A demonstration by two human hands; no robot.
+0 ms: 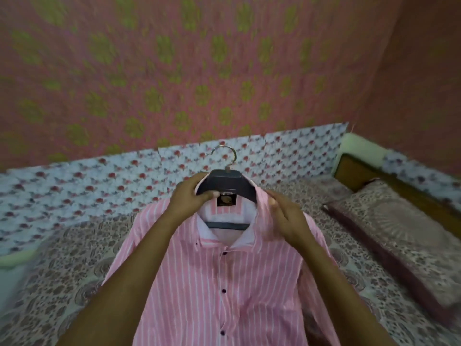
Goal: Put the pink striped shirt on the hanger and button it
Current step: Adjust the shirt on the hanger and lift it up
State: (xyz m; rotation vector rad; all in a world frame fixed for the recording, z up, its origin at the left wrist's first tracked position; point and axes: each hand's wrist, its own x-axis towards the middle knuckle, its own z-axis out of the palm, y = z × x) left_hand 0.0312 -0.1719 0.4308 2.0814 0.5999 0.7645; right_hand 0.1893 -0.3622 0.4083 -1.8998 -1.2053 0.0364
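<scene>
Hem of shirt cut off below, hanger arms hidden inside it, right hand motion-blurred

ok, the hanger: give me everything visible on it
The hanger has a dark, broad body, plastic or wood by the look, and a silver metal hook at the top, its opening to the left. A dark crossbar shows through the open collar. Its shoulders are hidden inside the pink striped shirt. The left hand grips its neck along with the collar; the right hand rests on the shirt beside it, fingers straight.
</scene>
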